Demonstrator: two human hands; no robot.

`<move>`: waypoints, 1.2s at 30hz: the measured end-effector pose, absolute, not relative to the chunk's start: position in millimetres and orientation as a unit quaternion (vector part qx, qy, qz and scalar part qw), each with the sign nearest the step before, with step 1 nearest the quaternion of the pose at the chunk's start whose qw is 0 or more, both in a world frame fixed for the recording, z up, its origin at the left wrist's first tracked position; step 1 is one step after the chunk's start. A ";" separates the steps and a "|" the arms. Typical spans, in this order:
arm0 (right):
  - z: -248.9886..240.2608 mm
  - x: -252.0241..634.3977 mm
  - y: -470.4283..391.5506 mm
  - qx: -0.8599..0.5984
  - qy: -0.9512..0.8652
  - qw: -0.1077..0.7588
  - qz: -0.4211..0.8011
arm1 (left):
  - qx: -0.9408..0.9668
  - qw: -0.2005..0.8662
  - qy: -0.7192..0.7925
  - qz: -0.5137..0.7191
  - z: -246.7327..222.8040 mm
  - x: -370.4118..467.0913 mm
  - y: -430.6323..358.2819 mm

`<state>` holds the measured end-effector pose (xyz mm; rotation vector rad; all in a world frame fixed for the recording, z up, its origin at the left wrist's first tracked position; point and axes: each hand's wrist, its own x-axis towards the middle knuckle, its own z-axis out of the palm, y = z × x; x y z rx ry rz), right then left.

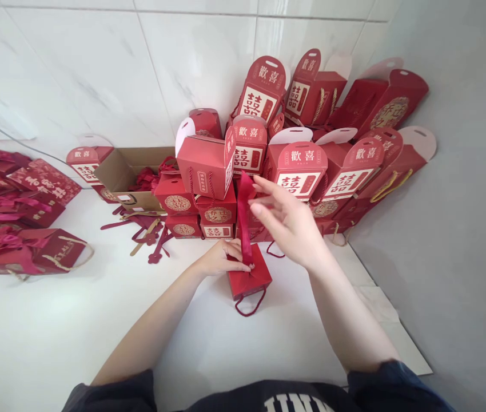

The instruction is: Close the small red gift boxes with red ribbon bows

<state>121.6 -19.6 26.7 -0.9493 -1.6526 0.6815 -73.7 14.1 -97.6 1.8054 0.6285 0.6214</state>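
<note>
A small red gift box (257, 281) stands on the white surface in front of me, with a dark red cord handle (249, 313) looping off its near side. My left hand (226, 257) is closed at the box's top, pinching a red ribbon (243, 214) against it. From that pinch the ribbon runs up and away, its far end reaching the fingers of my right hand (288, 220). Those fingers are stretched out and apart beside the ribbon, above and right of the box. Whether a fingertip touches the ribbon is unclear.
Stacked red gift boxes (217, 214) line the tiled wall. An open cardboard carton (138, 199) holds red ribbon pieces, with loose ribbon strips (151, 237) before it. Ribbon-tied boxes (50, 249) crowd the left. A grey wall (453, 200) bounds the right.
</note>
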 end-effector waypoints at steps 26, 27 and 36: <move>-91.8 131.5 -50.5 -0.537 -0.415 0.621 0.392 | 0.781 0.500 0.281 0.249 -85.5 -69.7 8.0; -86.2 135.8 -55.5 -0.548 -0.412 0.633 0.360 | 0.782 0.501 0.281 0.242 -83.9 -69.8 8.7; -56.3 87.1 -100.1 -0.267 -0.842 0.466 0.052 | 0.781 0.506 0.300 0.210 -66.2 -66.3 9.6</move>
